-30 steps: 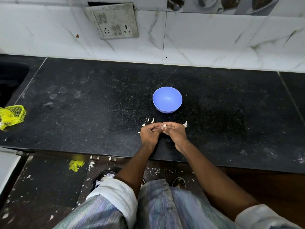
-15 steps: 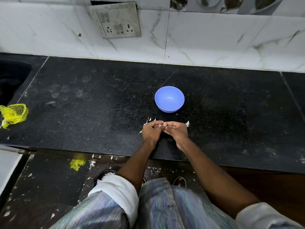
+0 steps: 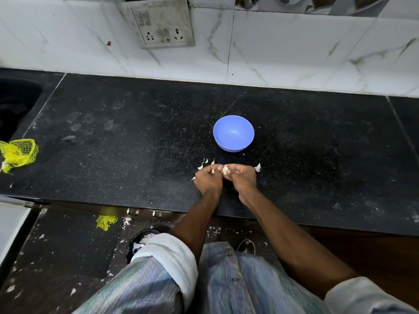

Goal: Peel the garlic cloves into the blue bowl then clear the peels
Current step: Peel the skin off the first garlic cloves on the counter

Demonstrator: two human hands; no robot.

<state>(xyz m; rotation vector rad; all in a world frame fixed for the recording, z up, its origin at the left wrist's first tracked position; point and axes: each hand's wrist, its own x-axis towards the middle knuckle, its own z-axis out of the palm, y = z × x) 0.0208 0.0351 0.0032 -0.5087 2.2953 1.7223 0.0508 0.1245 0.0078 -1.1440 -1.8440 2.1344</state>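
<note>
A black speckled stone countertop (image 3: 113, 143) ran below a white marble-patterned tiled wall (image 3: 294, 53), on which a grimy switch and socket plate (image 3: 162, 23) hung above and to the left of the work. At the far left edge of the counter lay a crumpled yellow mesh net bag (image 3: 18, 152), well apart from everything else, and a smaller scrap of yellow netting (image 3: 105, 222) lay on the speckled floor below the counter's front edge. A round light-blue plastic bowl (image 3: 233, 133) stood upright on the counter just beyond the hands, with nothing between it and them but a few thin white garlic peels (image 3: 205, 164) scattered to the left and one white peel fragment (image 3: 257, 168) beside the right hand. The left hand (image 3: 207, 181) and the right hand (image 3: 242, 177) met over the counter near its front edge, fingers curled inward, both pinching a small pale garlic clove (image 3: 225, 170) held between their fingertips. The clove was mostly covered by the fingers; its visible part looked slightly taller than wide, but which way its tip pointed could not be told. Rolled white sleeve cuffs showed on both forearms, above a striped garment at the bottom of the view.
</note>
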